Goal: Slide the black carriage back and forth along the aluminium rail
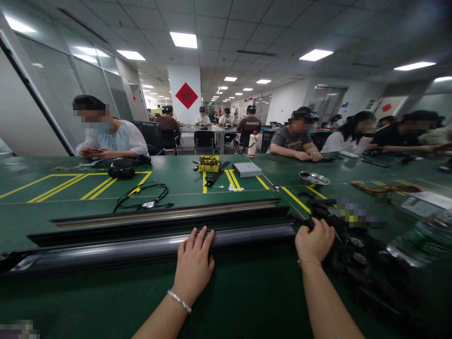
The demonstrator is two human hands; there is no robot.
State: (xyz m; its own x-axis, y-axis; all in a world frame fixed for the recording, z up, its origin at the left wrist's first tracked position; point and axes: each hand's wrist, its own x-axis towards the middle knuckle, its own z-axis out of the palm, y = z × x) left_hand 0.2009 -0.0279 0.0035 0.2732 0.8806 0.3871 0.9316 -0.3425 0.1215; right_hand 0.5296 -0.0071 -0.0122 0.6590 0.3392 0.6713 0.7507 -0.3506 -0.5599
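Note:
Two long dark metal rails lie across the green table in front of me. My left hand (pixel 194 261) rests flat on the near rail (pixel 106 254), fingers stretched over its top. My right hand (pixel 314 240) is curled closed at the right end of that rail, beside a heap of black parts (pixel 363 263); what its fingers hold is hidden. The far rail (pixel 165 214) lies parallel behind, untouched.
A black cable (pixel 141 197), a yellow box (pixel 209 164), a grey box (pixel 247 169) and a metal bowl (pixel 313 179) sit further back on the table (pixel 247 301). Several people sit along the far edge and at the right, working or looking at phones.

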